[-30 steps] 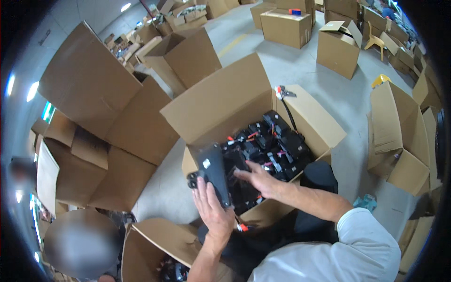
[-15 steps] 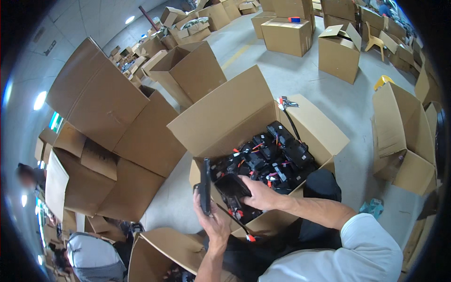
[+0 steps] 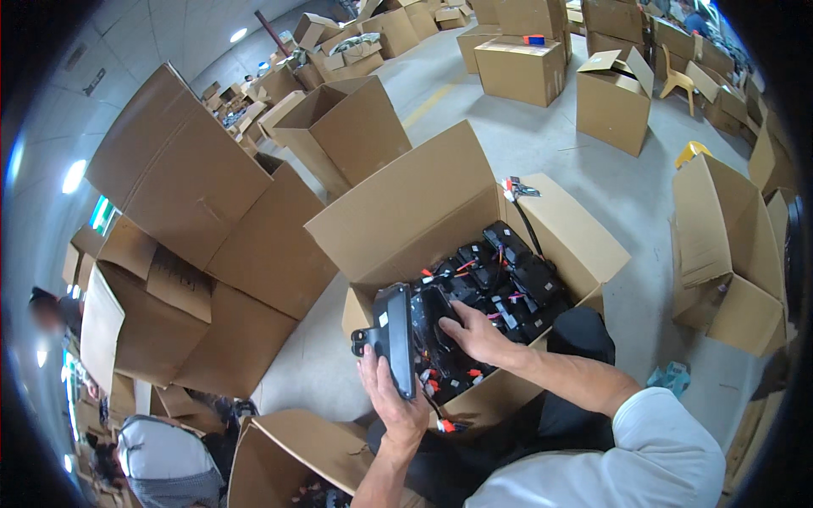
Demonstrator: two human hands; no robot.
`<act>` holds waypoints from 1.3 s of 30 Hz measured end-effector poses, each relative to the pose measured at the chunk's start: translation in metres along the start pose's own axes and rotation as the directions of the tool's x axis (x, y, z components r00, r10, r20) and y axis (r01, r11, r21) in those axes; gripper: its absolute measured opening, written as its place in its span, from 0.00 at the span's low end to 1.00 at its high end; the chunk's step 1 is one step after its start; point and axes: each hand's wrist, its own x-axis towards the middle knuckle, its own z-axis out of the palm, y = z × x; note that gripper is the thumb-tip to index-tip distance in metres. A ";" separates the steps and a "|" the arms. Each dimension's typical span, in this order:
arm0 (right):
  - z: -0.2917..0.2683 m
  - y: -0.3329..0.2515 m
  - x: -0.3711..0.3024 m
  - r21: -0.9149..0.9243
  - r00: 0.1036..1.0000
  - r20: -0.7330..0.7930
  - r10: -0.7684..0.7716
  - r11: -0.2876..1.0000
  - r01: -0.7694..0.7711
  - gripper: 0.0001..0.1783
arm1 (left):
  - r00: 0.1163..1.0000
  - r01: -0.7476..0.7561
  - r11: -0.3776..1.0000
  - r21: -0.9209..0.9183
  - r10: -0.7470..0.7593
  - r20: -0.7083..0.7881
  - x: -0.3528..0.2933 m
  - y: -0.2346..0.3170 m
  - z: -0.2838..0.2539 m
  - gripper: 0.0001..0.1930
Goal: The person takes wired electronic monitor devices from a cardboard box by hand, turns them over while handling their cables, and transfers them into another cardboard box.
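Note:
My left hand grips a flat black plastic casing by its lower end, its broad side turned left and a small rounded lug sticking out. Close beside it, my right hand has its fingers closed on a second black casing, held over the open carton. Whether the two casings touch, I cannot tell. Below them the carton is filled with several black boxy units with red, orange and white connectors. A black cable with a clamp end hangs over the far right flap.
Another open carton with dark parts stands at the lower left. Large cartons are stacked to my left, and open cartons stand to the right. A teal crumpled wrapper lies on the floor. A person is at the lower left.
The casing in my left hand has turned from edge-on to show its broad side. My right hand has risen slightly to the right and its casing has tilted more upright.

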 end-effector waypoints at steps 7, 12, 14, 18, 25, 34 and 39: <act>-0.001 -0.038 -0.015 -0.230 0.942 -0.037 -0.333 0.920 0.316 0.26 | 1.000 -0.009 1.000 0.013 0.009 0.000 -0.003 -0.003 0.006 0.42; 0.002 -0.003 -0.001 0.163 0.997 0.059 0.058 0.984 -0.066 0.21 | 0.941 -0.008 0.992 0.124 -0.034 0.336 -0.003 0.004 0.017 0.48; 0.007 0.010 -0.004 0.392 0.977 0.130 0.168 0.897 -0.206 0.20 | 0.919 -0.038 0.986 0.164 -0.029 0.392 -0.013 0.001 0.024 0.50; 0.009 0.028 0.000 0.364 0.986 0.094 0.137 0.917 -0.162 0.20 | 0.889 -0.013 0.992 0.128 -0.047 0.456 -0.017 0.000 0.032 0.51; 0.002 0.002 -0.007 0.489 0.981 0.117 0.157 0.850 -0.195 0.23 | 0.860 -0.021 0.997 0.074 -0.020 0.510 -0.010 0.001 0.025 0.58; -0.016 -0.003 0.008 -0.018 0.956 -0.231 -0.180 0.983 0.180 0.31 | 0.626 0.732 0.175 -0.658 -0.555 0.548 -0.012 -0.020 0.008 0.30; -0.023 -0.027 -0.003 0.250 0.992 -0.026 -0.126 0.960 0.129 0.40 | 0.574 0.705 -0.091 -0.703 -0.509 0.642 -0.014 -0.011 0.014 0.28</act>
